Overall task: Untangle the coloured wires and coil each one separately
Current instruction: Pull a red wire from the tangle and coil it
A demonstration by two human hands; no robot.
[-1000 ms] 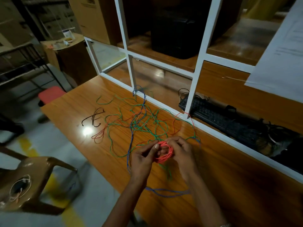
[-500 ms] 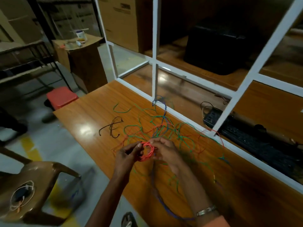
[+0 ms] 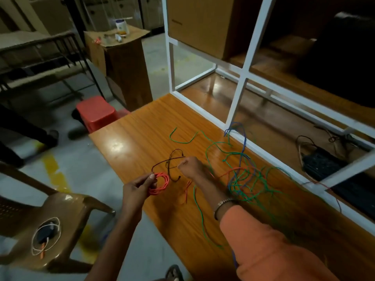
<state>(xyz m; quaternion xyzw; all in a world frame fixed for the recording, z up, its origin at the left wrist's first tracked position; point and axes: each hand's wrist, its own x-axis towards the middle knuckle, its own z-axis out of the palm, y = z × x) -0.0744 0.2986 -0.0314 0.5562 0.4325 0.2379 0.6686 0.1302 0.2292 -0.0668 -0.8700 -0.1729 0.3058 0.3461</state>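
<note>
Red coil [image 3: 160,184]: wound into a small loop bundle, hanging just off the near-left edge of the counter [image 3: 142,136]. The left hand [image 3: 138,189] is pinching it, thumb and fingers [image 3: 151,177] closing on the top of the loops.

Right hand [image 3: 190,165]: sitting over the counter just right of the coil, fingers curling into a fist. Whether it is gripping a wire cannot be told; blur is hiding the fingertips. A bracelet [image 3: 223,203] is showing at the wrist, an orange sleeve [image 3: 263,240] below it.

Black wire [image 3: 172,161]: lying loose on the counter, crossing itself, directly beyond the coil and touching or passing under the right hand.

Short red wire [image 3: 187,189]: lying on the counter just right of the coil, beside the right forearm.

Tangle [image 3: 243,179]: green, blue and red strands knotting together on the counter, well right of the coil. One green strand [image 3: 200,216] is trailing toward the near edge; another green piece [image 3: 182,138] is lying apart, beyond the black wire. Blue wire [image 3: 237,130] is rising against the white frame [image 3: 235,102] at the counter's far side.

Keyboard [image 3: 322,165]: sitting behind the frame, far right of the coil.

Brown chair [image 3: 67,211]: standing on the floor left of the coil, carrying a white cable loop [image 3: 46,234].

Red stool [image 3: 95,112]: standing on the floor beyond the counter's left end.
</note>
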